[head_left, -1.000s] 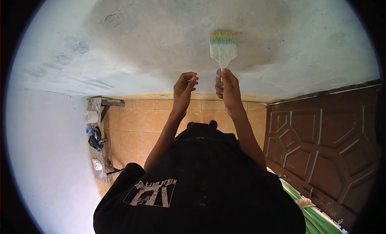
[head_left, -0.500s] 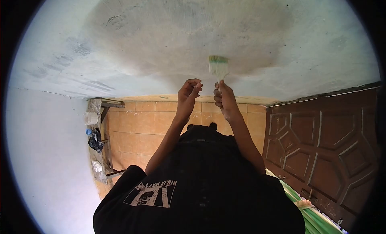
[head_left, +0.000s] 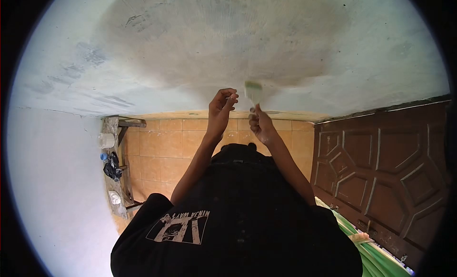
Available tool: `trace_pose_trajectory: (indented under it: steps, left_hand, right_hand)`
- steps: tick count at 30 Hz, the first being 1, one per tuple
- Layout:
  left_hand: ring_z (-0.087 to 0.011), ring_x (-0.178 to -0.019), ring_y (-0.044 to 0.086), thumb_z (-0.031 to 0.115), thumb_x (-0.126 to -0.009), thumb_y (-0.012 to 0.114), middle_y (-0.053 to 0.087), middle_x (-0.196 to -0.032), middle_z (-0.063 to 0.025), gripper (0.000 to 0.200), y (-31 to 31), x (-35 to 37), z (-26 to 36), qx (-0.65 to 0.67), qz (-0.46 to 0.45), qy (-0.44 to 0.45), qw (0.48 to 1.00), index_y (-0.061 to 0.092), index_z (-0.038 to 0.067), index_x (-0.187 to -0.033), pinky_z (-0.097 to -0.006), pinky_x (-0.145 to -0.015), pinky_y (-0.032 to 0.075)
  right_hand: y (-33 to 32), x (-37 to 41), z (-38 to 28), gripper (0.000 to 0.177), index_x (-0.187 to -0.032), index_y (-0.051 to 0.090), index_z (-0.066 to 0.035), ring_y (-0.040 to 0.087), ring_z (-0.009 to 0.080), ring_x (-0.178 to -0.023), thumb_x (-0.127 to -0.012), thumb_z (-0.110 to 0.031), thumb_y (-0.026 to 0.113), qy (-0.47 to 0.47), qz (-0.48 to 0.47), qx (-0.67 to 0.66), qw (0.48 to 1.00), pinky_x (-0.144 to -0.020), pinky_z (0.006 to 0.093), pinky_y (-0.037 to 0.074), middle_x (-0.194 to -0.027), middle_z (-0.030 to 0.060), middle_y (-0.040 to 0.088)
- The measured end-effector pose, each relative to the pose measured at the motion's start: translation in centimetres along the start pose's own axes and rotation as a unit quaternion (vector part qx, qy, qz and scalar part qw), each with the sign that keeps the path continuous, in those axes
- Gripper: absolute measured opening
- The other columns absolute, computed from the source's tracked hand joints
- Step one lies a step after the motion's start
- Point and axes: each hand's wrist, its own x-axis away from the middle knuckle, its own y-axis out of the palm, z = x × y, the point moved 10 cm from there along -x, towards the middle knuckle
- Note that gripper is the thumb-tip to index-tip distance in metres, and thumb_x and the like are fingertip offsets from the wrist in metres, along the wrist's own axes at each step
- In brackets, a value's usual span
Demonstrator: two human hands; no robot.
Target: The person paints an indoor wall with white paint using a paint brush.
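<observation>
My right hand (head_left: pixel 261 123) is closed round the handle of a flat paintbrush (head_left: pixel 253 91), whose bristles point up at the wall (head_left: pixel 214 53). The wall shows a large damp, brownish patch around and above the brush. Left of it, my left hand (head_left: pixel 223 110) is raised with its fingers curled and thumb near the fingertips; whatever lies between them, if anything, is too small to make out.
A wooden bench (head_left: pixel 114 181) at the left bears a white tub (head_left: pixel 106 140), a black plastic bag (head_left: pixel 113 166) and a blue item (head_left: pixel 103 156). A brown panelled door (head_left: pixel 381 177) and green curtain (head_left: pixel 376 258) are at the right, orange tiles (head_left: pixel 162 146) below.
My right hand and the paintbrush have moved down and slightly left along the wall. My left hand has shifted only slightly.
</observation>
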Motion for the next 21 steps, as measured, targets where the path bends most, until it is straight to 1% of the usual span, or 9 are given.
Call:
trace_pose_trajectory:
  steps: [1, 3, 5, 8, 10, 12, 15, 18, 21]
  left_hand:
    - [-0.0116, -0.094, 0.056, 0.027, -0.096, 0.059, 0.062, -0.103, -0.0019, 0.024, -0.1, 0.0, 0.1, 0.001, 0.001, 0.0, 1.0, 0.06, 0.009, -0.112, -0.0281, -0.08, 0.044]
    - [-0.0116, -0.094, 0.057, 0.027, -0.096, 0.059, 0.062, -0.103, -0.0019, 0.024, -0.3, -0.2, 0.3, 0.003, 0.004, -0.001, 1.0, 0.06, 0.009, -0.112, -0.0282, -0.08, 0.044]
    - [-0.0117, -0.094, 0.057, 0.027, -0.096, 0.059, 0.062, -0.103, -0.0021, 0.023, -0.6, -0.2, 0.3, 0.003, 0.012, -0.004, 1.0, 0.06, 0.009, -0.112, -0.0282, -0.08, 0.044]
    - [-0.0117, -0.093, 0.057, 0.027, -0.096, 0.059, 0.063, -0.103, -0.0023, 0.024, -1.0, -0.5, 0.0, -0.007, 0.011, -0.004, 1.0, 0.06, 0.009, -0.112, -0.0281, -0.08, 0.045]
    - [-0.0119, -0.094, 0.057, 0.027, -0.096, 0.059, 0.063, -0.103, -0.0024, 0.024, -0.9, -0.4, 0.4, -0.011, 0.008, -0.006, 1.0, 0.06, 0.009, -0.112, -0.0283, -0.081, 0.045]
    - [-0.012, -0.094, 0.057, 0.027, -0.096, 0.059, 0.063, -0.103, -0.0025, 0.025, -0.9, -0.6, 0.6, -0.013, 0.004, -0.006, 1.0, 0.06, 0.008, -0.112, -0.0283, -0.081, 0.045]
    - [-0.012, -0.094, 0.057, 0.028, -0.096, 0.06, 0.063, -0.103, -0.0027, 0.025, -0.6, -0.6, 0.4, -0.009, 0.005, -0.005, 1.0, 0.06, 0.008, -0.112, -0.0282, -0.081, 0.045]
    - [-0.0119, -0.094, 0.057, 0.028, -0.096, 0.06, 0.063, -0.103, -0.0028, 0.026, -0.2, -0.6, 0.4, -0.009, -0.004, -0.003, 1.0, 0.06, 0.008, -0.112, -0.0279, -0.08, 0.045]
    - [-0.0118, -0.094, 0.057, 0.028, -0.096, 0.06, 0.063, -0.103, -0.0028, 0.026, 0.2, -0.5, 0.4, -0.005, -0.012, -0.006, 1.0, 0.06, 0.008, -0.112, -0.0279, -0.08, 0.045]
  right_hand:
    - [-0.3, -0.2, 1.7, 0.035, -0.085, 0.045, -0.015, 0.023, 0.0028, -0.05, -0.101, -0.047, 0.043, 0.061, -0.005, -0.063, 0.996, -0.042, 0.0187, 0.018, -0.063, -0.0088, 0.027]
    - [-2.3, -0.9, 2.2, 0.035, -0.085, 0.046, -0.016, 0.022, 0.0032, -0.049, -0.101, -0.047, 0.043, 0.049, 0.047, -0.028, 0.997, -0.042, 0.0177, 0.019, -0.063, -0.0088, 0.027]
    - [-0.8, 0.2, 0.5, 0.034, -0.086, 0.046, -0.016, 0.023, 0.0023, -0.049, -0.101, -0.046, 0.043, 0.021, 0.069, 0.012, 0.997, -0.042, 0.0176, 0.019, -0.063, -0.0087, 0.028]
    - [4.7, 3.3, -5.0, 0.034, -0.087, 0.046, -0.015, 0.024, 0.0013, -0.048, -0.102, -0.045, 0.041, -0.087, 0.034, 0.089, 0.992, -0.041, 0.0184, 0.017, -0.062, -0.0087, 0.03]
    - [8.2, 6.2, -7.3, 0.034, -0.087, 0.046, -0.015, 0.024, 0.0009, -0.047, -0.102, -0.044, 0.041, -0.133, 0.004, 0.125, 0.983, -0.041, 0.0189, 0.017, -0.061, -0.009, 0.03]
    - [10.4, 8.0, -9.3, 0.034, -0.087, 0.045, -0.014, 0.022, 0.0009, -0.045, -0.102, -0.044, 0.041, -0.207, -0.012, 0.173, 0.963, -0.04, 0.0195, 0.016, -0.06, -0.0093, 0.028]
    - [12.8, 9.9, -11.4, 0.034, -0.087, 0.046, -0.014, 0.023, 0.0007, -0.046, -0.102, -0.045, 0.041, -0.265, -0.073, 0.176, 0.945, -0.041, 0.0194, 0.016, -0.06, -0.0093, 0.029]
    - [11.0, 7.1, -10.7, 0.035, -0.087, 0.046, -0.015, 0.023, 0.001, -0.046, -0.102, -0.046, 0.041, -0.224, -0.042, 0.135, 0.964, -0.042, 0.0197, 0.017, -0.06, -0.0096, 0.029]
    - [6.8, 3.6, -7.5, 0.036, -0.087, 0.046, -0.015, 0.023, 0.0012, -0.047, -0.101, -0.047, 0.042, -0.191, -0.001, 0.157, 0.969, -0.042, 0.0201, 0.017, -0.061, -0.0097, 0.029]
